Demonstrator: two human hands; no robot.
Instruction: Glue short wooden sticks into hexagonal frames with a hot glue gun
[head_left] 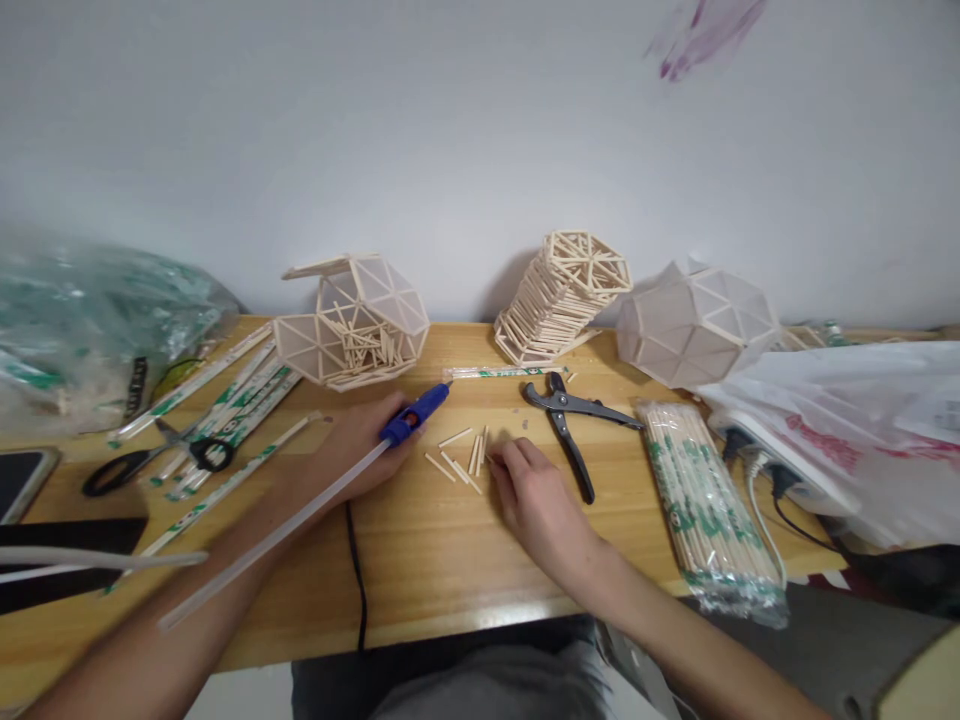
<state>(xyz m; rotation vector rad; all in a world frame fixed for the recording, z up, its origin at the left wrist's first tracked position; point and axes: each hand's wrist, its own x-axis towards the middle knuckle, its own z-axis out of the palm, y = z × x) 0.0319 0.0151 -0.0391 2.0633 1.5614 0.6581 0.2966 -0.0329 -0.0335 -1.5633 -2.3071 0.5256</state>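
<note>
My left hand (375, 445) is wrapped round a blue hot glue gun (415, 415), its nozzle pointing up and to the right. A long translucent glue stick (277, 535) runs out of the gun's back, above my forearm. My right hand (536, 495) rests low over the table with thumb and fingers drawn together beside several short cut wooden sticks (454, 465). Whatever sits between those fingertips is too small to make out. Just right of that hand lies a black-handled cutter (570, 425), its handles spread.
Along the wall stand an open stick-and-paper shell (352, 330) holding loose sticks, a stick tower (562, 295) and a papered polyhedron (697, 325). Scissors (161, 460) and wrapped chopsticks (240, 410) lie left; a chopstick pack (709, 505) and power strip (787, 470) are right. A black cord (355, 575) crosses the front edge.
</note>
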